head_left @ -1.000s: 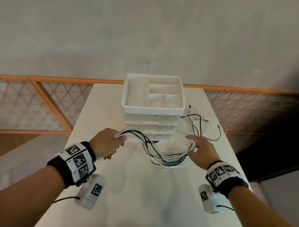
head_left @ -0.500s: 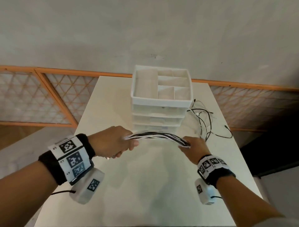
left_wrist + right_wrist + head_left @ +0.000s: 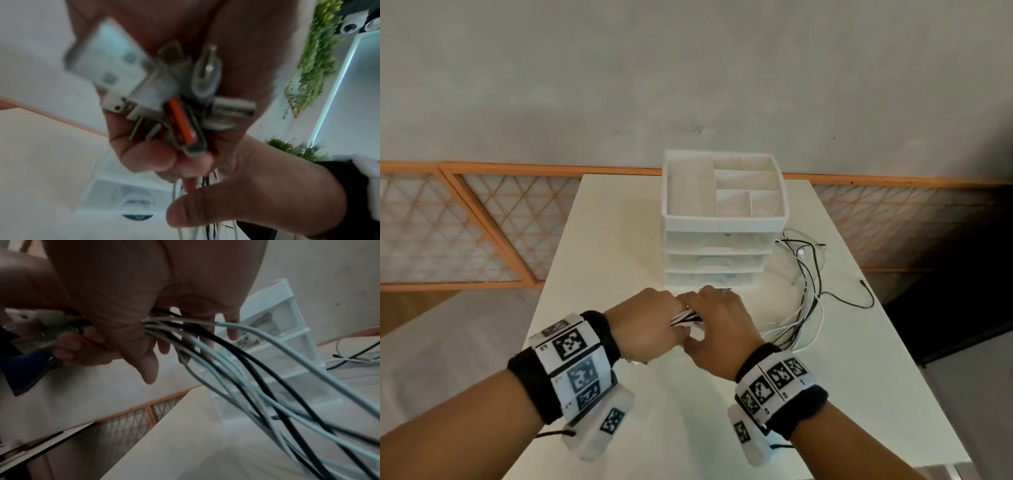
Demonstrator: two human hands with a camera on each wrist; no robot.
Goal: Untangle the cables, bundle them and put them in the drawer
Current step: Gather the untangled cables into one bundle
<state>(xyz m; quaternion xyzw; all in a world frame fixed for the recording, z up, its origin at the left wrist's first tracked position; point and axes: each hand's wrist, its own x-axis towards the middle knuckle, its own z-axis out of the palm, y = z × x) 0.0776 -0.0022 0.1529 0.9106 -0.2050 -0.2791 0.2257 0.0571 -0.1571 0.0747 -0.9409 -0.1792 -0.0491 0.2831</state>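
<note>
White table (image 3: 619, 240), drawer unit (image 3: 724, 224), both hands gripping cables (image 3: 804, 294), no legible writing.

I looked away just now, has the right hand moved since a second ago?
Yes. The right hand went left along the cables, from beside the drawer unit to the left hand.

both forearms are held forward over the table, wrists banded. the left hand (image 3: 645, 322) is curled into a fist round the cables (image 3: 686, 317), with the plug ends clamped between its fingers (image 3: 148, 155) and palm. the right hand (image 3: 719, 329) is brought against it, knuckles up, its thumb and fingers (image 3: 233, 331) closed loosely round the same cables.
</note>
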